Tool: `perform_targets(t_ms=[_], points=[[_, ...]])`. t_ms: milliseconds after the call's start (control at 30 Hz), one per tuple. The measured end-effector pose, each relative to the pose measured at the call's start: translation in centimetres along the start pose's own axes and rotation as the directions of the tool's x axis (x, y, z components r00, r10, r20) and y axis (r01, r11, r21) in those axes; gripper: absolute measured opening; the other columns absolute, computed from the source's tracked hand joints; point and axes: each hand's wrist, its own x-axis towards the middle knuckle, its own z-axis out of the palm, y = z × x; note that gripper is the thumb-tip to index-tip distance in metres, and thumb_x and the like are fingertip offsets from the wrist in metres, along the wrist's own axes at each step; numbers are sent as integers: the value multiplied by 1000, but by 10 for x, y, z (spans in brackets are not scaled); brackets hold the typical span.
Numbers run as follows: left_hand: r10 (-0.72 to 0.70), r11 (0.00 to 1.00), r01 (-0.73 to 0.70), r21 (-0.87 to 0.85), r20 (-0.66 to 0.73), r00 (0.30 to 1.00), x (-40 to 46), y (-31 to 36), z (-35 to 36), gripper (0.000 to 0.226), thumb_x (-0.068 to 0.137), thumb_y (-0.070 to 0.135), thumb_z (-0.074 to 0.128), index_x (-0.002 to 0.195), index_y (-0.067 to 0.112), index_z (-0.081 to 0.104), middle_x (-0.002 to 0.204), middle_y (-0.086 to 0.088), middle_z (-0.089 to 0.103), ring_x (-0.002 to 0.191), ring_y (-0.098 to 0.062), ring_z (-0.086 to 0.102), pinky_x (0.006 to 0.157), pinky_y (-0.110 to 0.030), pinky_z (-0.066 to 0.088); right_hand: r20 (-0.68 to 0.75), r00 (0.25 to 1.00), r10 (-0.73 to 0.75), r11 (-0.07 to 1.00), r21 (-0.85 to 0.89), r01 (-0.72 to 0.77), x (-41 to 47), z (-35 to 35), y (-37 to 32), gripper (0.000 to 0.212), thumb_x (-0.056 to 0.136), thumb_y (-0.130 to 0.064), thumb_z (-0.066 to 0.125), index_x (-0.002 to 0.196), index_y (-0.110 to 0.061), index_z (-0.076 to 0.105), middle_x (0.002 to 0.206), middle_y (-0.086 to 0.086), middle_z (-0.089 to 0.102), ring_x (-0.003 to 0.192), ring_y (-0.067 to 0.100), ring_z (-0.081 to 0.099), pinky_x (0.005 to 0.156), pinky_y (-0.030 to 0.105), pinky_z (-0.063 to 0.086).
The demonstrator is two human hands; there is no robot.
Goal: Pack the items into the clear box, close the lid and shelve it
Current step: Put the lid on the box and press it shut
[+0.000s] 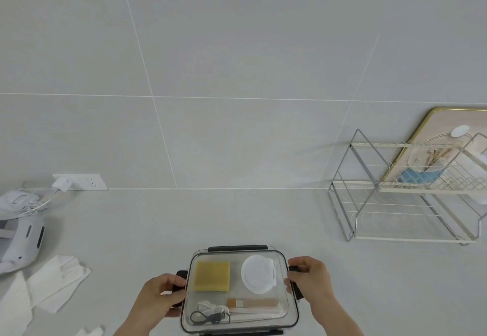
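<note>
The clear box [238, 291] sat on the pale countertop [210, 217] at the near edge, its transparent lid in place over the contents. The left hand [160, 296] gripped the dark latch [181, 276] on the box's left side, fingers curled around it. The right hand [309, 281] clasped the matching latch [295, 269] on the box's right side in the same manner. Inside the box, a yellow sponge [212, 275] lay in the far-left area and a round white lidded container [258, 273] in the far-right area, well apart from each other. A dark cable [208, 317] and a white cable [208, 306] lay coiled in the near-left area, and a small wooden-handled brush [253, 302] lay just beside them toward the right. A wire rack [405, 193] stood far right of the box against the tiled wall [237, 58], with a gold-framed picture [432, 151] behind it. To the far left of the box lay white cloths [50, 283], a white device [23, 238], and a wall socket [81, 181] with a plug inserted.
</note>
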Motion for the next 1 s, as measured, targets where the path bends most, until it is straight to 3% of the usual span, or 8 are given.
perform_targets(t_ms=[133, 267, 400, 567, 800, 933, 1000], points=[[-1, 997, 3, 72, -21, 1000, 5, -16, 4, 11, 78, -7, 74, 86, 0, 70, 92, -23, 70, 62, -33, 67, 60, -42, 61, -55, 997, -49, 988, -151, 41, -5, 5, 8, 24, 75, 2, 70, 82, -21, 74, 77, 1, 74, 70, 27, 71, 67, 48, 63], [14, 995, -6, 96, -86, 996, 10, -24, 10, 14, 77, -8, 72, 81, 5, 71, 92, -19, 69, 69, -38, 71, 58, -45, 63, -102, 991, -85, 976, -207, 63, -6, 14, 10, 24, 76, -1, 70, 82, -25, 72, 79, -3, 72, 65, 19, 68, 60, 40, 62], [34, 994, -21, 103, -129, 991, 17, -28, 15, 17, 77, -9, 71, 79, 8, 72, 91, -19, 69, 67, -35, 71, 55, -43, 63, -139, 985, -97, 972, -225, 64, -3, 21, 8, 24, 77, -2, 69, 80, -26, 72, 79, -4, 73, 70, 20, 68, 71, 42, 61], [37, 995, -23, 95, -148, 988, 27, -26, 19, 16, 78, -4, 74, 80, 12, 73, 92, -14, 68, 69, -31, 71, 51, -36, 61, -171, 980, -98, 976, -210, 61, 4, 26, 6, 23, 79, -2, 69, 80, -25, 71, 79, -5, 71, 70, 23, 67, 70, 45, 61], [34, 996, -18, 82, -200, 979, 35, -32, 23, 16, 82, 1, 72, 82, 17, 70, 93, -8, 68, 70, -29, 70, 53, -32, 60, -156, 984, -86, 984, -165, 59, 14, 34, 5, 24, 80, -2, 67, 83, -26, 69, 85, -4, 73, 75, 21, 68, 68, 31, 54], [31, 997, -16, 81, -196, 980, 36, -38, 24, 16, 84, 3, 69, 85, 19, 67, 92, -6, 70, 70, -28, 69, 74, -45, 60, -125, 991, 54, 998, -7, -56, 18, 27, 14, 18, 83, -4, 68, 89, -21, 69, 88, 5, 73, 69, 29, 66, 62, 38, 58], [13, 999, -6, 41, -173, 985, 38, -41, 23, 16, 86, 0, 65, 88, 16, 66, 95, -9, 70, 69, -27, 68, 76, -44, 59, -97, 991, 89, 996, 38, -85, 21, 23, 17, 16, 83, -1, 69, 91, -15, 69, 88, 11, 74, 67, 29, 65, 62, 40, 59]])
